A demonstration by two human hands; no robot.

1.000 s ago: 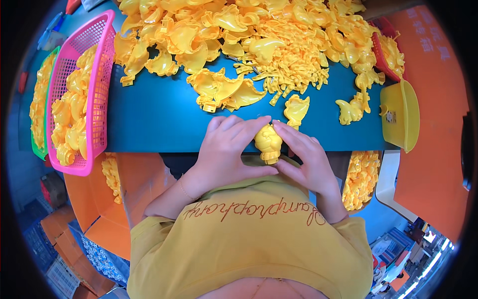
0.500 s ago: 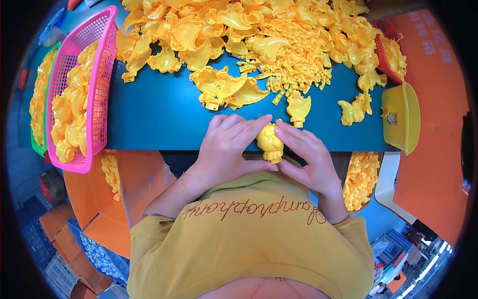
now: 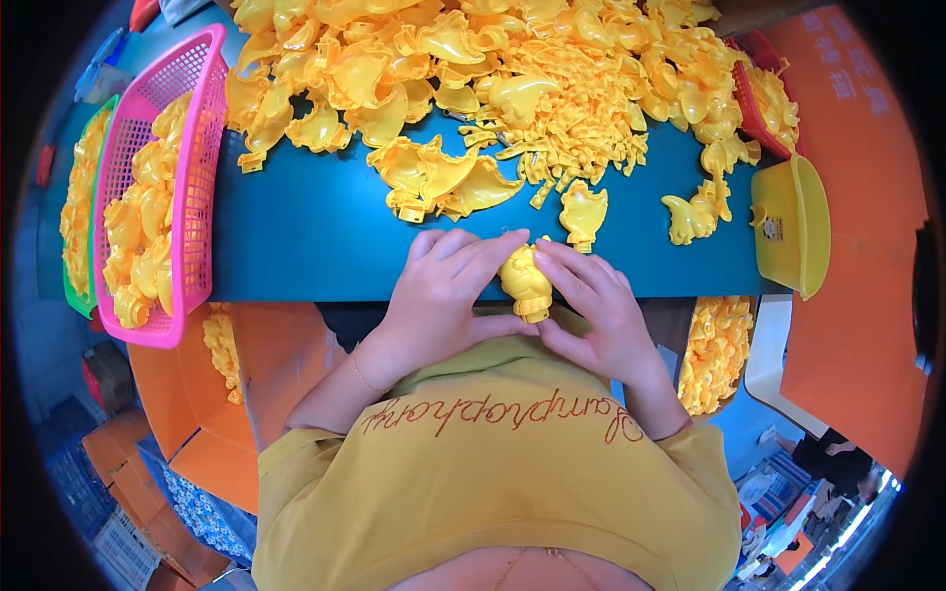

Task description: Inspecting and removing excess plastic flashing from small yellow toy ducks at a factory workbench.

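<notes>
Between both hands, over the table's near edge, is a rounded yellow plastic toy figure (image 3: 526, 283) with a short neck at its lower end. My left hand (image 3: 448, 281) grips it from the left, fingertips at its top and thumb near the neck. My right hand (image 3: 588, 300) closes on it from the other side, fingers along its upper right and thumb low down. Just beyond my right fingers lies a yellow shell half (image 3: 583, 214). Several curved shell halves (image 3: 434, 175) rest on the blue-green table (image 3: 305, 236) past my left hand.
A large heap of yellow shells (image 3: 365, 74) and small yellow parts (image 3: 581, 123) covers the far table. At left stands a pink basket (image 3: 202, 187) of yellow pieces, beside a green basket (image 3: 81, 305). A yellow bin (image 3: 810, 231) and a red basket (image 3: 754, 113) are at right.
Both hands still hold the toy figure, which has tilted slightly and shifted a little left in the view. The whole scene has shifted slightly too.
</notes>
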